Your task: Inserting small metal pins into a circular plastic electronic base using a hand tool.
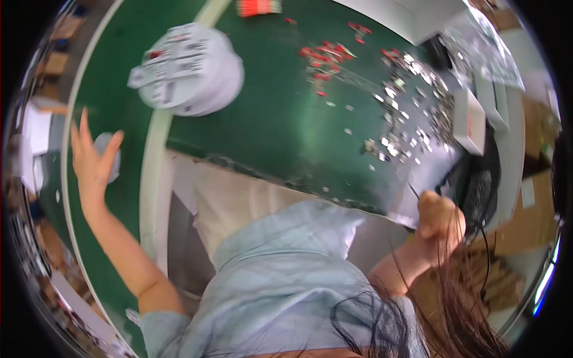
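My left hand (92,164) is over the green surface at the left, fingers spread and thumb out. A pale, rounded, translucent-looking piece (113,161) shows just under the thumb; whether the hand touches it I cannot tell. Near the right front corner of the green table my right hand (440,216) is closed in a fist. A thin dark pointed tool (413,191) sticks out of it toward the tabletop; its kind is unclear. Beyond that hand lie many small shiny metal pieces (394,143), scattered loosely. Small red-and-metal pieces (325,56) form a pile farther back.
A white round drum-like stand (206,71) with small parts on top rises at the back left. A red-orange block (258,7) sits at the far edge. To the right are a small white box (470,122), a clear plastic bag (483,48) and cardboard boxes (528,209).
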The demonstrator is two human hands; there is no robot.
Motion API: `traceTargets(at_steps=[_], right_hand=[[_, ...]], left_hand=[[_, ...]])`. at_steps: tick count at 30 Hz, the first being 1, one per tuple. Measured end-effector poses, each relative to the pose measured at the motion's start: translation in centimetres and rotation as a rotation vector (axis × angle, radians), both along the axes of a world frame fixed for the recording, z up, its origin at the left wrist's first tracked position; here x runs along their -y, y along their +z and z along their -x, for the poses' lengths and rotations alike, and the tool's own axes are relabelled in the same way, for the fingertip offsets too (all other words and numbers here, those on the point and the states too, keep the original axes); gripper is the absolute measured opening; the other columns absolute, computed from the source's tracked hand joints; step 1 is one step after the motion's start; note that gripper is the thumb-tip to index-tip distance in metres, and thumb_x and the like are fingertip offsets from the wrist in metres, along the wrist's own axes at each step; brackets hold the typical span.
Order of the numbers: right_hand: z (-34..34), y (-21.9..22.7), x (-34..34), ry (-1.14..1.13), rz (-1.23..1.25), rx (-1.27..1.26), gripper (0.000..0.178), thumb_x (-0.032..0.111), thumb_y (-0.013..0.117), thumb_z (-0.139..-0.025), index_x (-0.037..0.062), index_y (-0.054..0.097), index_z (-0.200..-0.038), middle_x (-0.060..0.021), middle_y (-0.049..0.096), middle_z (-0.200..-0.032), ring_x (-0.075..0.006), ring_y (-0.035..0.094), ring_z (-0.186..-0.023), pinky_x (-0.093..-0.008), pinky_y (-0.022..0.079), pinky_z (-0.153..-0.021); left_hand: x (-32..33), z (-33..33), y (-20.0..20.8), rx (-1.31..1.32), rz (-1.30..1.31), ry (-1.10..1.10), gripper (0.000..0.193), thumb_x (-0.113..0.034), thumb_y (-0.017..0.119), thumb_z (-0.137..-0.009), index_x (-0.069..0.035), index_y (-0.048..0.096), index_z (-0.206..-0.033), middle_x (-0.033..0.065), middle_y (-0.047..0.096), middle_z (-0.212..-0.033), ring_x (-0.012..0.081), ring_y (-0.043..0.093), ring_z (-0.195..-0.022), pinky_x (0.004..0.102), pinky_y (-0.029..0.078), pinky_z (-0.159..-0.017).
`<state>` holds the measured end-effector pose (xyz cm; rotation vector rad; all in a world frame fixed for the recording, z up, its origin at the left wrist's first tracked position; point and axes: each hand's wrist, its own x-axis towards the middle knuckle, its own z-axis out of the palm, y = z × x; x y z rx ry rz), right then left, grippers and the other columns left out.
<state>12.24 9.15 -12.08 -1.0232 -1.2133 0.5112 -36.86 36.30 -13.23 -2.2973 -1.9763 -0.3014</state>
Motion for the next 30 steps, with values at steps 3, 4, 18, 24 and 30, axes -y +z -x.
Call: traceTargets(at_steps=[3,4,18,24,30], right_hand=[[0.0,0.4,-1.1,-0.128,0.093,-0.035,0.026,0.023,0.070,-0.089,0.0021,0.063,-0.076,-0.0022,0.056,-0.065,-0.0131,0.045,-0.054,-0.0296,0.028,-0.050],[0.1,1.0,-1.5,-0.163,0.102,-0.022,0.026,0.023,0.070,-0.089,0.0021,0.063,-0.076,-0.0022,0.056,-0.065,-0.0131,0.045,-0.054,-0.0296,0.028,-0.050],[0.9,-2.0,-5.6,-0.375,0.912,0.715,0.013,0.006,0.078,-0.082,0.0051,0.073,-0.094,-0.0060,0.068,-0.088,-0.0184,0.069,-0.074,-0.0283,0.053,-0.065],[0.7,-2.4,-4.6,-0.392,0.678,0.714,0.015,-0.001,0.078,-0.080,0.0033,0.072,-0.093,-0.0045,0.068,-0.087,-0.0130,0.060,-0.066,-0.0248,0.045,-0.058],[0.9,-1.7,-4.4,-0.422,0.609,0.565,0.018,-0.006,0.077,-0.078,0.0018,0.070,-0.092,-0.0036,0.068,-0.089,-0.0069,0.049,-0.063,-0.0217,0.034,-0.053]], left_hand=[[-0.1,7.3,-6.2,0.247,0.136,0.169,0.073,-0.037,0.074,-0.089,-0.010,0.045,-0.150,0.0243,0.042,-0.151,0.0397,0.046,-0.135,0.0450,0.038,-0.111],[-0.3,7.8,-7.4,0.292,0.129,0.152,0.069,-0.035,0.073,-0.090,-0.009,0.047,-0.149,0.0219,0.044,-0.150,0.0376,0.046,-0.135,0.0438,0.038,-0.110],[9.4,-26.6,-0.1,0.303,0.261,-1.055,0.091,-0.059,0.083,-0.066,-0.015,0.055,-0.140,0.0255,0.045,-0.147,0.0444,0.049,-0.129,0.0533,0.040,-0.106],[6.3,-29.5,-1.1,0.498,0.299,-1.003,0.056,-0.040,0.081,-0.078,-0.009,0.066,-0.123,0.0145,0.060,-0.130,0.0331,0.058,-0.118,0.0446,0.046,-0.098],[2.0,-31.6,-1.8,0.541,0.595,-0.742,0.022,-0.016,0.073,-0.086,-0.003,0.069,-0.104,0.0084,0.065,-0.104,0.0244,0.064,-0.093,0.0361,0.051,-0.082]])
